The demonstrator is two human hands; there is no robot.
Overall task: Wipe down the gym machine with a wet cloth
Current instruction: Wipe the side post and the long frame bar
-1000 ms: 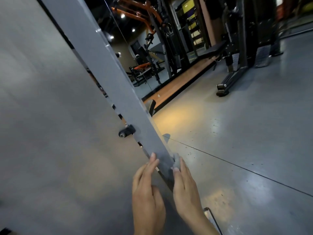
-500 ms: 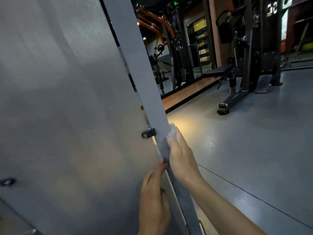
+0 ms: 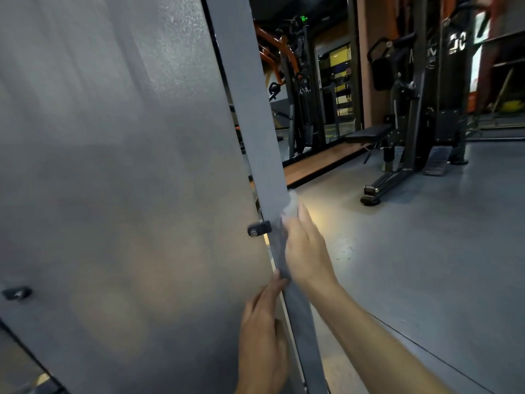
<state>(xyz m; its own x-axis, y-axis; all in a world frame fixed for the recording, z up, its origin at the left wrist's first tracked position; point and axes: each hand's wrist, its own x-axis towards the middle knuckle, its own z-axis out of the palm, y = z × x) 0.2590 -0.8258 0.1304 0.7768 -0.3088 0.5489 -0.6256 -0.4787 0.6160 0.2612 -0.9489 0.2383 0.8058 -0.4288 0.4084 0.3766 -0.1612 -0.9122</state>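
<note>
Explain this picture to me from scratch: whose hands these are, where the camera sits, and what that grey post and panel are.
The picture comes from a camera worn on a person's head, looking forward and down, so the two bare hands at the bottom are the wearer's own. This is a gym. The tall grey post is part of the frame of a gym machine, and the wide grey panel beside it is joined to it by a small black bracket. The right hand presses a pale cloth against the post to wipe it. The left hand rests lower down, its fingers touching the post's edge. Behind, on the grey floor, stands another black machine with a padded bench.
</note>
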